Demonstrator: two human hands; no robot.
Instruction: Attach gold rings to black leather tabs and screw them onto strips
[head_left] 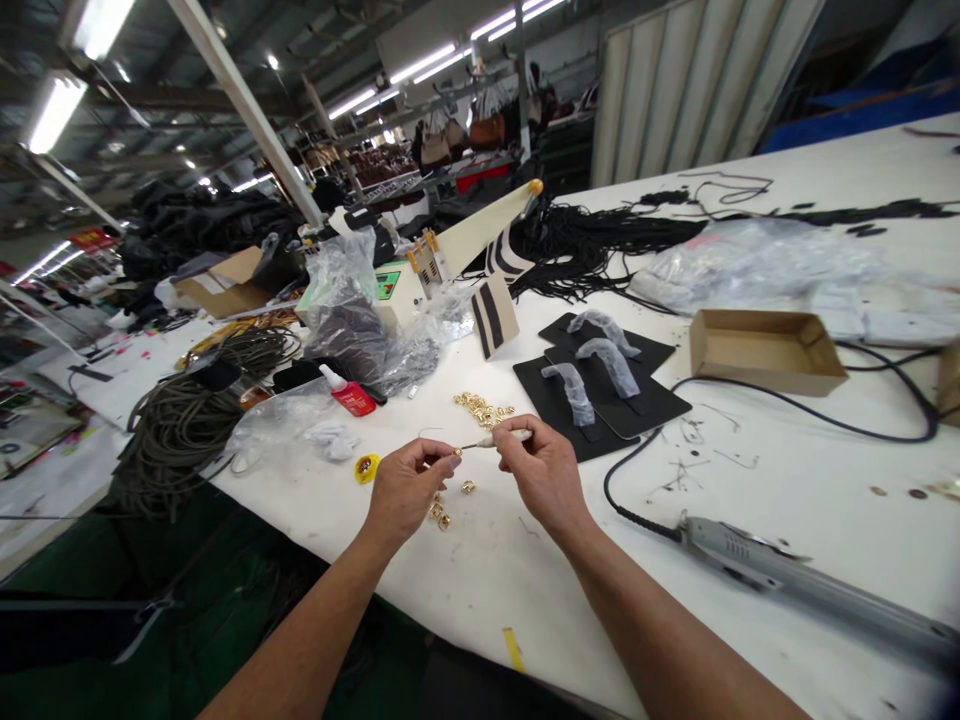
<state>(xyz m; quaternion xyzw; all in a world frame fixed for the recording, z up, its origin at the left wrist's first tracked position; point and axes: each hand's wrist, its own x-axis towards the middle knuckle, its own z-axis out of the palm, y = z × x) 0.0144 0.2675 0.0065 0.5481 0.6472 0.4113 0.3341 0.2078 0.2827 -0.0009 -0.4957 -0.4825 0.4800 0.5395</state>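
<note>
Between its fingertips my left hand (405, 488) pinches a small gold metal fitting (457, 452). My right hand (541, 474) grips a thin tool with a pale handle (491, 440), perhaps a screwdriver or an awl. Its slim metal shaft points left and meets the fitting or ends right beside it. Beyond the hands lies a pile of gold fittings (480, 408). Several more gold pieces (441, 514) rest just below my left fingers, and one loose piece (469, 487) sits between the hands.
To the left are a red glue bottle (352, 395) and a yellow roll (366, 468). Black panels with plastic-wrapped handles (600, 380) lie ahead on the right, near an open cardboard box (766, 350). A corded grey power tool (795, 580) occupies the right side. Coiled cord (187, 430) hangs over the left edge.
</note>
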